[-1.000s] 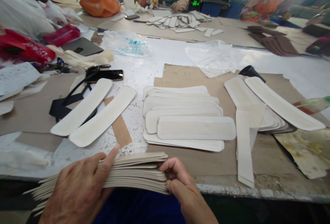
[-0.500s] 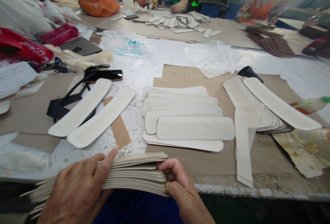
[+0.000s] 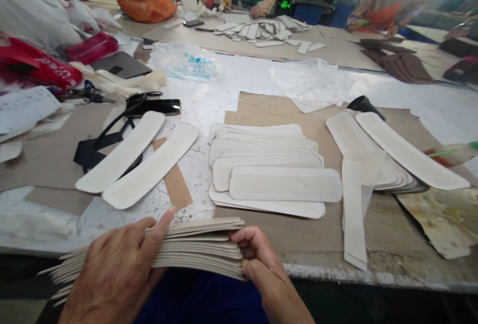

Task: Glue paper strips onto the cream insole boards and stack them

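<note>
A thick stack of cream-coloured strips with rounded ends [image 3: 201, 249] is held level at the table's front edge. My left hand [image 3: 119, 259] wraps over the stack's left half, its fingers on the far side. At the right end my right hand [image 3: 261, 264] pinches the strips, fingertips against their ends; a gap shows between the upper strips and those below. Beyond the hands lies an overlapping pile of similar strips [image 3: 276, 184]. Two single curved strips [image 3: 149, 169] rest to the left. Another pile, with a curved strip [image 3: 411, 150] on top, lies to the right.
A phone [image 3: 160, 107] and black straps [image 3: 97, 150] lie at the left, near scissors [image 3: 89, 92]. Plastic bags [image 3: 186, 62] are farther back. A translucent folded strip [image 3: 353, 209] reaches the front edge. Across the table are two people and a heap of pale pieces [image 3: 261, 30].
The view has shifted slightly, so everything appears a little farther right. Both hands keep the same grip on the stack.
</note>
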A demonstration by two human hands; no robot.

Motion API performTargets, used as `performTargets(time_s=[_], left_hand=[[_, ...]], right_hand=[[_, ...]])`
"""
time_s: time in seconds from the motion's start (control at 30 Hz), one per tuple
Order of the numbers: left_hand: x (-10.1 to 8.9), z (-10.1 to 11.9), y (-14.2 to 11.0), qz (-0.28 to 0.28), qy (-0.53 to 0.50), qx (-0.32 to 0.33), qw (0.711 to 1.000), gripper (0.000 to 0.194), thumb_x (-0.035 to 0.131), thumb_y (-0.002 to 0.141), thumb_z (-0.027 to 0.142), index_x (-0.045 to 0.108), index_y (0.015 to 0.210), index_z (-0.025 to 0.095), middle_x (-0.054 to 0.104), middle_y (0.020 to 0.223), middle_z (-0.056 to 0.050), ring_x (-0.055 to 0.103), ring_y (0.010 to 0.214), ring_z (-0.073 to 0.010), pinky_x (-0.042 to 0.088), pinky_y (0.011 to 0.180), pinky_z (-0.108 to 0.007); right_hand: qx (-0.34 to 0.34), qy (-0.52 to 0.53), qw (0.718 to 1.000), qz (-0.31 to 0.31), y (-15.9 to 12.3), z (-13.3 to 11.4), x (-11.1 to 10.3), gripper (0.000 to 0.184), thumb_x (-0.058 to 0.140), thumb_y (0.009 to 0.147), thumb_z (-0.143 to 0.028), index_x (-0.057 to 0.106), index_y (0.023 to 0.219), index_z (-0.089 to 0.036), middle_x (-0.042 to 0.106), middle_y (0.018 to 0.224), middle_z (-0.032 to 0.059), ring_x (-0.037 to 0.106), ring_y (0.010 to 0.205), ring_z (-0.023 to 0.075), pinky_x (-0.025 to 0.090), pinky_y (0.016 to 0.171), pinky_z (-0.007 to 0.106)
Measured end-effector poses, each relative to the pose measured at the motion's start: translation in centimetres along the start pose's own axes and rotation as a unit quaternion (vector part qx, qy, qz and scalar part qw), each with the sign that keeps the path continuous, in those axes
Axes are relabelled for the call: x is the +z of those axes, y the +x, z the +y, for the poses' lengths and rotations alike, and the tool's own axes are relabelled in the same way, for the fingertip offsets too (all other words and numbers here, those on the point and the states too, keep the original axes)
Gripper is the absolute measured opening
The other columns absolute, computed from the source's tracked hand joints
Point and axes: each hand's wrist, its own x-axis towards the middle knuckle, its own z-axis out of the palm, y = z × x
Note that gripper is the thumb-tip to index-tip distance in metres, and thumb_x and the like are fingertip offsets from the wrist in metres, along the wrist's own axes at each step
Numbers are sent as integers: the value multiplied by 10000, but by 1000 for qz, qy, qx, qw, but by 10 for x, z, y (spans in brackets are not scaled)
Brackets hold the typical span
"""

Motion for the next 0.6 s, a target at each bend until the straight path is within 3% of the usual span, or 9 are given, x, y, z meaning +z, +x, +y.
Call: performTargets(time_s=[0.6], left_hand=[[4, -4, -3, -15, 1, 4, 1000, 649, 563, 765, 149, 307, 1361, 162, 567, 1038, -114, 529, 873, -273, 378, 750, -395]], right_hand=[[-10, 40, 999, -17, 3, 10, 2, 361, 410, 624, -214, 517, 969, -201, 522, 886, 21, 468, 858, 192, 338, 712, 287]])
